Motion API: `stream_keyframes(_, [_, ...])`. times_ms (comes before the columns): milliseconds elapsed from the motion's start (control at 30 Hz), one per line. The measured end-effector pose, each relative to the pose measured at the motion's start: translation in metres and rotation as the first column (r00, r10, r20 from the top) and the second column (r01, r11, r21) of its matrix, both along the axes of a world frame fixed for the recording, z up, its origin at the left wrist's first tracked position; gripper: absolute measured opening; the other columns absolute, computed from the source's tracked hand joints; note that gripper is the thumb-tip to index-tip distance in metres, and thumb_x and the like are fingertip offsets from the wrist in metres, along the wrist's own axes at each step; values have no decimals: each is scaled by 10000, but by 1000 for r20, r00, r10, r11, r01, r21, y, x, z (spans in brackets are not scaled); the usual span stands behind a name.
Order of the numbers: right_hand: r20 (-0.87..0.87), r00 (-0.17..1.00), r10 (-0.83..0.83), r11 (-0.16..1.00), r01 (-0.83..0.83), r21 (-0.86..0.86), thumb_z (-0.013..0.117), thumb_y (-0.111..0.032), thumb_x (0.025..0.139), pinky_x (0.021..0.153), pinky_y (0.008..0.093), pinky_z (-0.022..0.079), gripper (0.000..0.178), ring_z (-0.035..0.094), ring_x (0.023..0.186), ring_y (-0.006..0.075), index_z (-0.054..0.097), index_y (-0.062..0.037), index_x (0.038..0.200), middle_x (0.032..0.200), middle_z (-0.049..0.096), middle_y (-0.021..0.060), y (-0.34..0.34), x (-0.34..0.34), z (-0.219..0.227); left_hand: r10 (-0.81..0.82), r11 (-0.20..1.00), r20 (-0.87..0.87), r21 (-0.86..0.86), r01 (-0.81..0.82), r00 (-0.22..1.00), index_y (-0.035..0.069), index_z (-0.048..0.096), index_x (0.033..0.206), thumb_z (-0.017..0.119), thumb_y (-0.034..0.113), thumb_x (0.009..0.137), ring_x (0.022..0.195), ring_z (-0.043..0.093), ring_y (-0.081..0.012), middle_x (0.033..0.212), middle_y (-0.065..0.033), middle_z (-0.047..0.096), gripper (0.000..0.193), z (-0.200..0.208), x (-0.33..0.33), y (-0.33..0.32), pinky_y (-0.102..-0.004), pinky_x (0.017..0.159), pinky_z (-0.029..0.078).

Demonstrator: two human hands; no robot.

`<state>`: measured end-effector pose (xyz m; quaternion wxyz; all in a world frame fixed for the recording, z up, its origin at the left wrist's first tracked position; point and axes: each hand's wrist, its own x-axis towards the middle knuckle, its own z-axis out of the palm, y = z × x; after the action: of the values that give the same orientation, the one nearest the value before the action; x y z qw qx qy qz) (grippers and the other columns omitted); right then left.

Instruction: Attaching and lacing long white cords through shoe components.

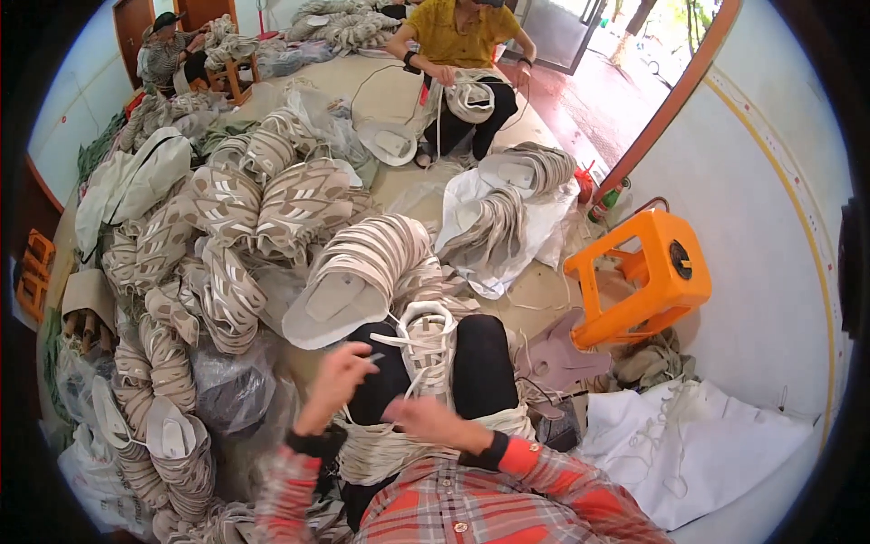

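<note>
An orange stool (654, 243) is near a wall (770, 272).

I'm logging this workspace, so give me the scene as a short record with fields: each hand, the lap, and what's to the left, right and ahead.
Left hand: raised; small bluish-grey object at its fingertips, kind unclear
Right hand: at the lower end of the shoe upper; grip unclear
Lap: laced upper between dark-trousered legs
Left: piled stacks of uppers
Right: orange stool, white sheeting
Ahead: person in mustard top, handling another upper
</note>
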<state>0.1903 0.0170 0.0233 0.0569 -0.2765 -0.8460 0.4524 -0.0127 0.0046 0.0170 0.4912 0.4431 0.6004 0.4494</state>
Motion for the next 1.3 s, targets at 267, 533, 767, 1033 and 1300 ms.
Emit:
stream_keyframes(267, [105, 866, -489, 655, 445, -611, 451, -216, 919, 348, 235, 383, 343, 484, 370, 117, 426, -39, 1212, 586, 577, 77, 43, 26, -12, -51, 998, -603, -48, 28, 796, 91, 662, 761, 600, 276, 740, 624, 631, -246, 649, -85, 639, 196, -30, 56, 21, -351, 588, 485])
stream_keyframes(533, [-46, 815, -577, 283, 147, -948, 472, -200, 905, 445, 225, 415, 557, 538, 529, 113, 183, -121, 1375, 734, 611, 85, 30, 30, -19, -1, 991, -729, 90, 97, 685, 88, 619, 704, 594, 241, 737, 595, 604, -317, 599, -135, 597, 159, -36, 63, 26, -416, 541, 463])
stream_keyframes(767, [26, 918, -395, 284, 149, -947, 382, -158, 936, 409, 242, 461, 502, 571, 466, 148, 167, -182, 1388, 745, 635, 122, 54, 38, -20, -2, 997, -698, 52, 54, 716, 92, 657, 746, 590, 274, 739, 636, 615, -310, 654, -126, 623, 193, -33, 67, 29, -411, 560, 470])
stream_keyframes(1033, [315, 943, 106, 911, 35, -411, 366, -97, 851, 377, 264, 465, 334, 569, 422, 153, 558, -24, 1116, 554, 585, 70, 118, 14, -6, -102, 991, -804, -130, -7, 586, 36, 657, 715, 568, 195, 700, 680, 620, -358, 703, -192, 624, 182, -22, 73, 36, -434, 621, 496])
stream_keyframes(1300, [60, 997, -49, 988, 39, 151, 488, -113, 784, 536, 373, 484, 193, 601, 526, 259, 610, -27, 907, 598, 590, 133, 91, 16, -40, -101, 989, -810, -145, -31, 577, 18, 646, 700, 548, 165, 697, 699, 615, -381, 728, -213, 620, 177, -28, 87, 29, -451, 627, 488])
